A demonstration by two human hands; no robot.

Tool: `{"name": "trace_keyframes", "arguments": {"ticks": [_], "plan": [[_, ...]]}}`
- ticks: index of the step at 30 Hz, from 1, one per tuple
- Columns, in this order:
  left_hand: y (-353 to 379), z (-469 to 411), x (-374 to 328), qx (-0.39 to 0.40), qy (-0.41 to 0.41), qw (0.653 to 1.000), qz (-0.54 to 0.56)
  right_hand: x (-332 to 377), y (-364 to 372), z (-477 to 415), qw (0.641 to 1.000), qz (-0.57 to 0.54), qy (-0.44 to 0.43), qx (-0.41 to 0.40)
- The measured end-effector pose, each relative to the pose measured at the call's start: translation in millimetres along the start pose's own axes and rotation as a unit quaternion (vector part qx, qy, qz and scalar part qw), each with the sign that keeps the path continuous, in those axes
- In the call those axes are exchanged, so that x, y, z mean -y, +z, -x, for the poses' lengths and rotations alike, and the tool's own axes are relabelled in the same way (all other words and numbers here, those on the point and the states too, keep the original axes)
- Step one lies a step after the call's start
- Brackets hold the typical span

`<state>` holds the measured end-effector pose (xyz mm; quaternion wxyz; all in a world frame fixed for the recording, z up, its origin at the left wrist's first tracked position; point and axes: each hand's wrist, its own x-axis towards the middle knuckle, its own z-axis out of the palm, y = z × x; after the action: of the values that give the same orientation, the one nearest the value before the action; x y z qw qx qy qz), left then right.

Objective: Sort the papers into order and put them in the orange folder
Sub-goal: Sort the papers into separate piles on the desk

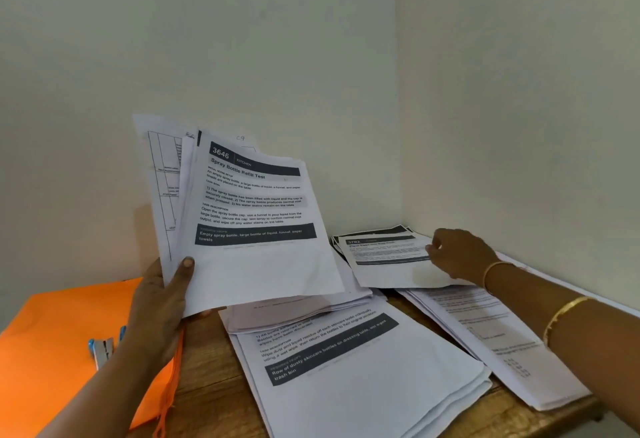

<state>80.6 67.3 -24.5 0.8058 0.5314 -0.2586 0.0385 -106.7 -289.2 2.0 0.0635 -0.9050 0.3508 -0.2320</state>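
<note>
Left hand (162,302) grips a floppy, probably slippery sheaf (256,216) by its corner. Right hand (457,254) pinches the edge of one limp sheet (384,261).

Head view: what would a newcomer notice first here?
The left hand grips a fan of papers upright at centre, the top one headed 3646 Spray Bottle Refill Test. The orange folder lies at lower left with a stapler on it. At right, the right hand pinches a sheet over piles on the table.
</note>
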Motion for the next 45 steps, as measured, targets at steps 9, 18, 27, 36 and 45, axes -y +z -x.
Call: {"name": "trace_keyframes", "arguments": {"ticks": [9, 18, 27, 36, 45], "plan": [[3.2, 3.7, -2.9, 0.004, 0.009, 1.0, 0.008, 15.6, 7.1, 6.3, 0.994, -0.022, 0.009, 0.105], [3.8, 4.2, -3.3, 0.018, 0.013, 1.0, 0.013, 52.4, -1.6, 15.2, 0.984, -0.176, -0.037, 0.015], [3.6, 4.3, -4.3, 0.026, 0.016, 0.999, 0.03, 139.7, -8.8, 47.5, 0.884, -0.403, 0.003, 0.238], [8.1, 6.8, -7.2, 0.013, 0.017, 0.999, 0.04, 153.8, -2.9, 43.5, 0.877, -0.452, 0.006, 0.162], [8.6, 6.8, -10.6, 0.01, 0.015, 0.998, 0.059, 153.6, -5.0, 39.5, 0.92, -0.381, -0.005, 0.091]]}}
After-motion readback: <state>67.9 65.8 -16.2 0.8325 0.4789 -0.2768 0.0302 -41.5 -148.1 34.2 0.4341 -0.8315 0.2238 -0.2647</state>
